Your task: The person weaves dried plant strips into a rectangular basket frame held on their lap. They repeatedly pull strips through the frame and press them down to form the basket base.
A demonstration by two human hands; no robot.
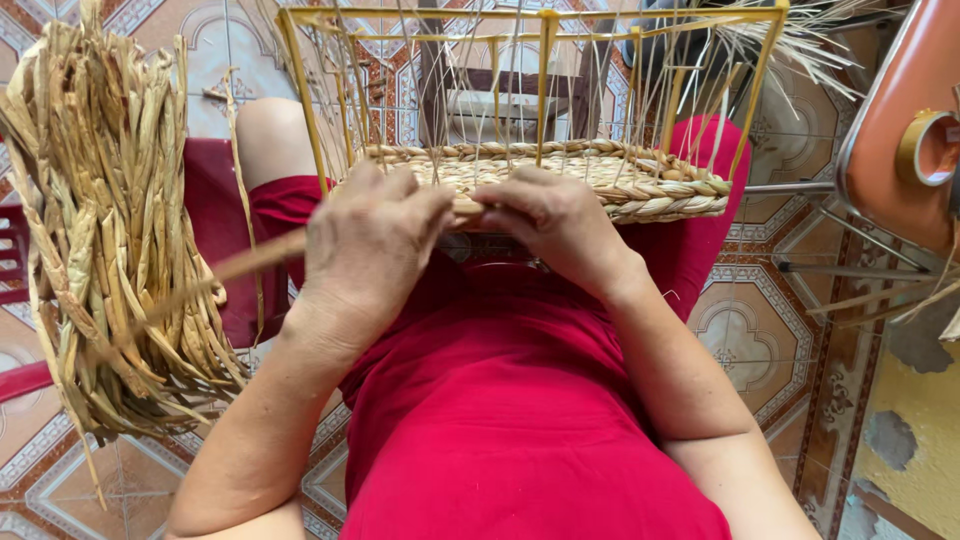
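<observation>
Red cloth (520,420) over my lap fills the near part of the view, and resting on it, just beyond my wrists, is the basket (640,185) I am weaving. Its woven band of braided straw runs along the bottom of a thin yellow wire frame (545,60), with pale upright stakes standing through it.

My left hand (370,250) is closed around a flat dried strand (240,265) that trails off to the left; the hand is blurred, so I cannot tell just how my fingers lie on it. My right hand (555,220) is pinched shut on the near edge of the woven band, thumb and fingers pressing it where the strand comes in. The two hands sit close together, nearly touching.

I judge the strand light, dry and limp along its length, yet a little brittle if bent sharply, so it wants holding near the working end, close to the weave. The basket looks light too; the frame is stiff while the weave gives a little, so the rim of the band is the steady place to grip.

To my left hangs a thick bundle of dried fibre (110,230), touching my knee side. Farther out lies patterned tile floor (760,340), and at far right an orange rounded object (905,120) with a roll of tape (925,148) on it.
</observation>
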